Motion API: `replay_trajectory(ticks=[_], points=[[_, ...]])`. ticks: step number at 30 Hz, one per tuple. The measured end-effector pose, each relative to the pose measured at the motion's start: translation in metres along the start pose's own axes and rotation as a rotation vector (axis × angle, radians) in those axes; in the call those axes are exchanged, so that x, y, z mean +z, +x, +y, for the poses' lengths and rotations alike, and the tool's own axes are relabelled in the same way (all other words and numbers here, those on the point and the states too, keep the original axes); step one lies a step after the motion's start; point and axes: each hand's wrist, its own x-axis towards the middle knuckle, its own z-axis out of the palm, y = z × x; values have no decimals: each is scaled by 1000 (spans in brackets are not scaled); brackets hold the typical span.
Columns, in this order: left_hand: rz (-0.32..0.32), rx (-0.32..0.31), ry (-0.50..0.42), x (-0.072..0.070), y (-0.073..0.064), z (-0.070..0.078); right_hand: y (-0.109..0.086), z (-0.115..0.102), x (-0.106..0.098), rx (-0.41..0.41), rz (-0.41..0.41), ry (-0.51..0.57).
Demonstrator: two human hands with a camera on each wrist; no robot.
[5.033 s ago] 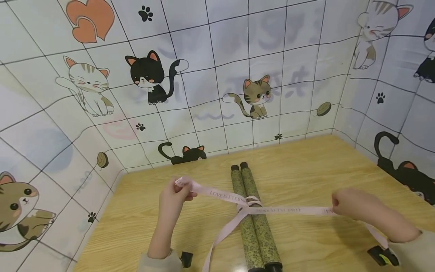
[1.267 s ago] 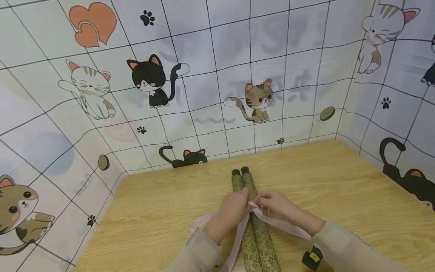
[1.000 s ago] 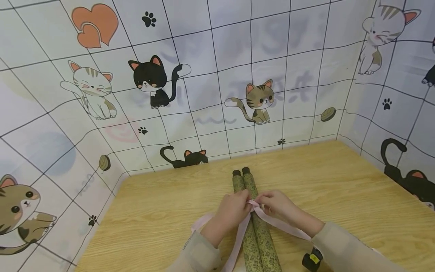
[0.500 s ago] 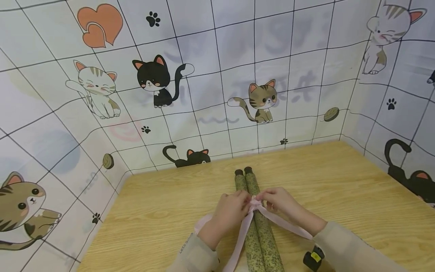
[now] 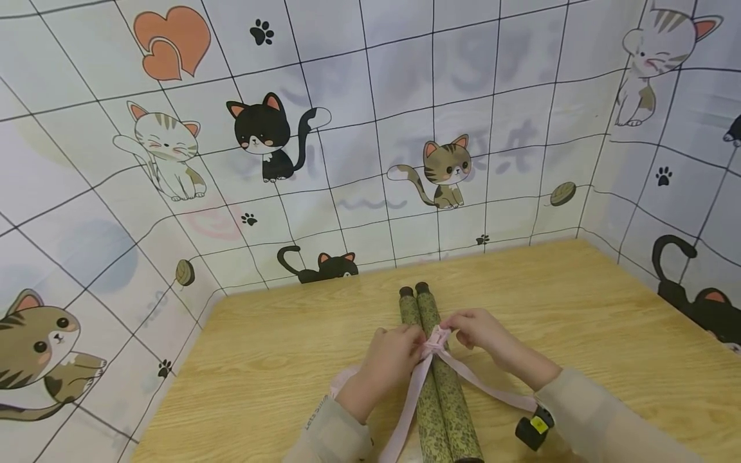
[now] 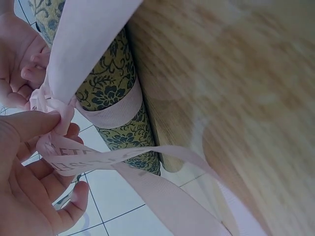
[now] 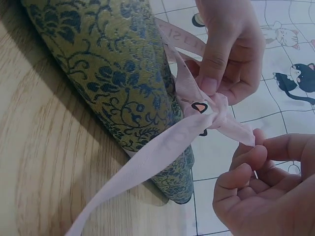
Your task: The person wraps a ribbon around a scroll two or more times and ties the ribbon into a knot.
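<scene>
Two scroll-like rolls in green-gold patterned fabric, a left roll point(image 5: 431, 424) and a right roll point(image 5: 460, 411), lie side by side with black end caps. Pink printed ribbon point(image 5: 410, 408) wraps them and is knotted on top. My left hand point(image 5: 388, 360) pinches the ribbon beside the knot between thumb and fingers, clearest in the left wrist view. In the right wrist view my right hand point(image 7: 270, 191) pinches the tip of a short ribbon loop point(image 7: 236, 130) standing out from the knot. One ribbon tail hangs toward me; others run out under each forearm.
The wooden tabletop point(image 5: 278, 347) surrounds the rolls. Cat-printed wall covering point(image 5: 359, 161) rises behind and at both sides. A small black device point(image 5: 532, 431) with a yellow mark sits by the right cuff.
Five seconds ago the hands were wide apart, stretching the ribbon ends. They came together at the knot; in the last half second the right hand drew a ribbon loop up and right.
</scene>
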Motion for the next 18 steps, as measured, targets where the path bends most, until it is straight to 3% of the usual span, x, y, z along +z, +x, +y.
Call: replay_trajectory(ticks=[11,18], points=[[42,15,-21,0,0,-2,1,-8,-5,-73,-102,-71],[73,28,-1,2,0,-5,1,-8,-10,-117,-27,-236]])
